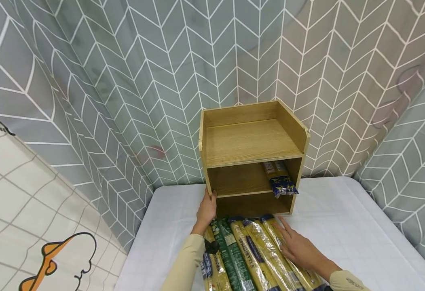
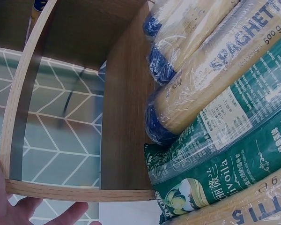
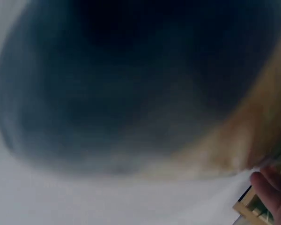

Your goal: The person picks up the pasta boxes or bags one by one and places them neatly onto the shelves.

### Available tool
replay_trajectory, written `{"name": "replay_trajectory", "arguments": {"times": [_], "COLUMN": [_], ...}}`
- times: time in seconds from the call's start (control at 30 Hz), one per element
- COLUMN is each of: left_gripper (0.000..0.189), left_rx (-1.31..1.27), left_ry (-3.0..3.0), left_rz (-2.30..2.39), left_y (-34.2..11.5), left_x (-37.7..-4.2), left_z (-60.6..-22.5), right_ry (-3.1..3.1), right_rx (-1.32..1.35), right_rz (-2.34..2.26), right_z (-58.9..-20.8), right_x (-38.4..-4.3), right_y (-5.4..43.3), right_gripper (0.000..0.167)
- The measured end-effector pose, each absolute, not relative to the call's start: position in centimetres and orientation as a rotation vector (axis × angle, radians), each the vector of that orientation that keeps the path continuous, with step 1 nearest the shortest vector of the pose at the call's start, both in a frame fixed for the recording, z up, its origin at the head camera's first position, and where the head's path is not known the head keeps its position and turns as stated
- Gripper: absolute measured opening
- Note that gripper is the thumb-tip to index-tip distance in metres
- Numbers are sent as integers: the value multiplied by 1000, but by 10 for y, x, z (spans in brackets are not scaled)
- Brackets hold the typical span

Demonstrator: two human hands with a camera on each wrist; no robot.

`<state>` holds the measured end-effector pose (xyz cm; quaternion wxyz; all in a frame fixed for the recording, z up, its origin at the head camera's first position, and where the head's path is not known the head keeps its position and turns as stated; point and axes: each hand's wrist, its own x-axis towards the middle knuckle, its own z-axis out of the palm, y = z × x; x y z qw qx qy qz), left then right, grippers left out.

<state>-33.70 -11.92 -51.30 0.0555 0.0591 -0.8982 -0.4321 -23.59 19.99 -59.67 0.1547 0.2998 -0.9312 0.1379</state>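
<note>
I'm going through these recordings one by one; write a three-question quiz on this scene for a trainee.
1. Multiple choice: which hand holds the wooden shelf?
(a) left
(b) right
(c) both
2. True or false: the shelved pack lies in the middle of the three levels, toward the right wall.
3. Short answer: in the row on the table, which pack is the right hand nearest to?

Key:
1. (a), the left hand
2. True
3. The rightmost yellow pack
</note>
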Motion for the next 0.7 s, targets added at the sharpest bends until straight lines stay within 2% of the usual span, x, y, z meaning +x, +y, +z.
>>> {"name": "replay_trajectory", "arguments": {"times": [0.27, 0.7], "left_gripper": [58, 58], "left_rx": [148, 128], "left_ry": [-2745, -2729], "left_rz": [-1323, -1354], "left_y": [-122, -122], "left_x": [-336, -334], "left_z": [-511, -509], "right_ry": [-2703, -2780], "right_rx": [958, 1143], "right_rz": [249, 172], "right_z": [-595, -589], "right_x": [-235, -242], "right_y": [195, 202], "right_gripper": [56, 63]}}
